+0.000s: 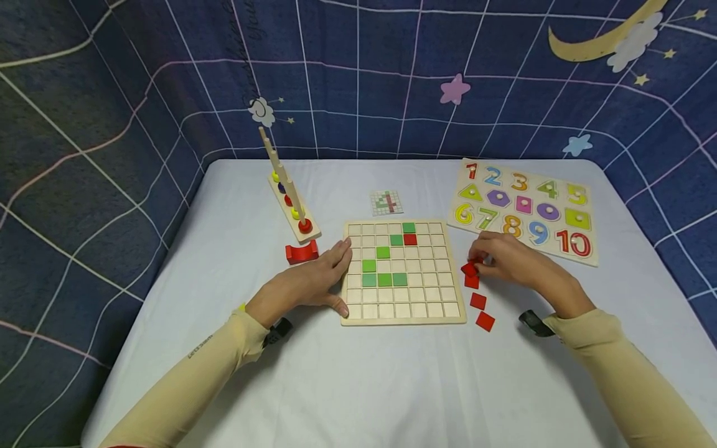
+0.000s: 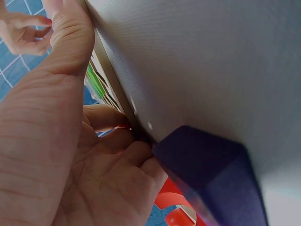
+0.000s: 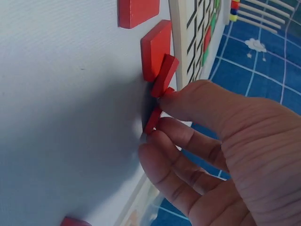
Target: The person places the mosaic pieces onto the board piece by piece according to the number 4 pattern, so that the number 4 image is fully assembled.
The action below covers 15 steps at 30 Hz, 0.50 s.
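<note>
Head view, grid board (image 1: 403, 311): flat on white table (image 1: 358, 386), square to the near edge; green tiles (image 1: 384, 279) and one red tile in cells near the top.
Head view, left hand (image 1: 313, 281): fingers straight, released, resting against the board's left edge; nothing grasped.
Head view, right hand (image 1: 512, 261): just right of the board, fingertips pinching a red tile (image 1: 469, 269); tile tipped up off the table.
Head view, loose red tiles (image 1: 478, 302): three more in a row along the board's right edge, close beside it but apart from it.
Head view, open room: bare cloth from the board to the near table edge and at far right.
Head view, surroundings: peg stand (image 1: 291, 202) and red arch block (image 1: 301, 252) left of the board; pattern card (image 1: 386, 202) behind it; number puzzle (image 1: 526, 208) right rear, close behind the right hand; blue cloth wall (image 1: 112, 124) round three sides.
Left wrist view, left hand (image 2: 70, 155): palm against the board edge (image 2: 113, 89); green tiles seen edge-on; dark wrist mount blocks the lower right.
Right wrist view, right hand (image 3: 211, 150): thumb and fingers grasping the red tile (image 3: 163, 75), tilted on edge, overlapping a flat red tile (image 3: 154, 47); contact not resolvable from the head view.
Right wrist view, board (image 3: 181, 47): rim just beyond the tiles.
</note>
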Tool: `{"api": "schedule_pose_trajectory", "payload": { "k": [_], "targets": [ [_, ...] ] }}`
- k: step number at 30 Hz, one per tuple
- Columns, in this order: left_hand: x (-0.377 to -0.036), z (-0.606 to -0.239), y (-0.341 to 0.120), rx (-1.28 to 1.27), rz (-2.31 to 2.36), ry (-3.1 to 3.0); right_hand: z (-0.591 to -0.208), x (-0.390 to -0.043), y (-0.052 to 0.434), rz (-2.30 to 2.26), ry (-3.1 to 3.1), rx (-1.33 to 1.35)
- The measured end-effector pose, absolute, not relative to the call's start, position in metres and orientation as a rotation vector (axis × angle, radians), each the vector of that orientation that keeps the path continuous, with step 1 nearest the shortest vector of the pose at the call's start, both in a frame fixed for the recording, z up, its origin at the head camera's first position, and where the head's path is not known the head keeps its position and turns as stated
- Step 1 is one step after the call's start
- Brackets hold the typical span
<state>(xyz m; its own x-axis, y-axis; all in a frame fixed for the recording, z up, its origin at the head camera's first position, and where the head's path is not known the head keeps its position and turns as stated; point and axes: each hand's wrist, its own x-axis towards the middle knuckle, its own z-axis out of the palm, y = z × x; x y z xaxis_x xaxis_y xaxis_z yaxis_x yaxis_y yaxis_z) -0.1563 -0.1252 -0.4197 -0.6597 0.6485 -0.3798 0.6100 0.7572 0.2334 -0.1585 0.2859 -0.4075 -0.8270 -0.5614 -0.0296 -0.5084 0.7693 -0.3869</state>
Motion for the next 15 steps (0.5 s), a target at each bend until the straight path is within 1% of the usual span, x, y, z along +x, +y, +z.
{"api": "schedule_pose_trajectory", "payload": {
  "k": [15],
  "targets": [
    [-0.1565,-0.4201,-0.1264,0.96,0.128,2.514,-0.407,-0.163,0.2846,-0.539,2.805,-0.811]
  ]
}}
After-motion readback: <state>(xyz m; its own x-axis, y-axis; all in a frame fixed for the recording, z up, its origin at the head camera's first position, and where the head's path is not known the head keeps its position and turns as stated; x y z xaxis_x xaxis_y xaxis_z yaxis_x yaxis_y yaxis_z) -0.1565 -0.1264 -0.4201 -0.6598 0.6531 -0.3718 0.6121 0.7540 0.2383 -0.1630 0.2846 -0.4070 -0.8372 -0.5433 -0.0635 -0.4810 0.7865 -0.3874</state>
